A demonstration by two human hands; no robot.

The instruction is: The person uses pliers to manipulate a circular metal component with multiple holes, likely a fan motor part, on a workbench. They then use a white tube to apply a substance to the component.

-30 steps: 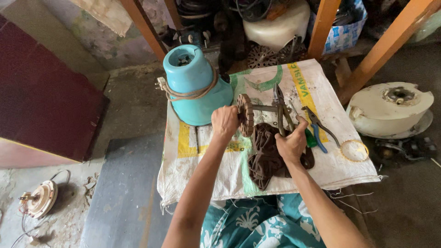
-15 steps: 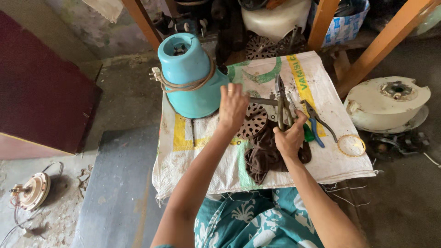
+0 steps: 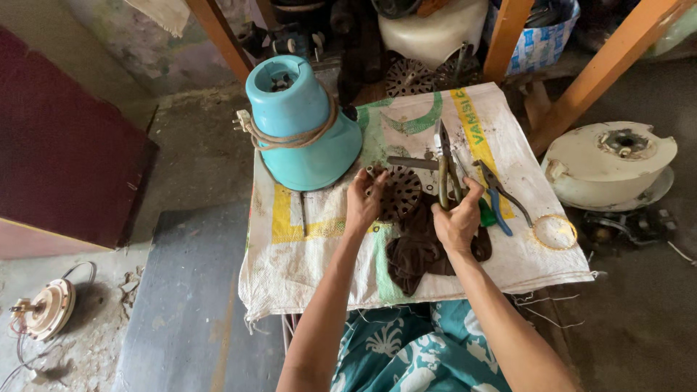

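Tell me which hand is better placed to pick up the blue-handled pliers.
Probably the right hand: the blue-handled pliers lie just beside it, while the left hand is across on the perforated metal disc.

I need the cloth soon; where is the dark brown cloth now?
Head view: the dark brown cloth lies on the white sack, centre, just below the perforated metal disc, under the right hand.

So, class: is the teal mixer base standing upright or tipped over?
Upright: the teal mixer base stands on its wide end on the woven sack, its narrow top facing up, cord wound round it.
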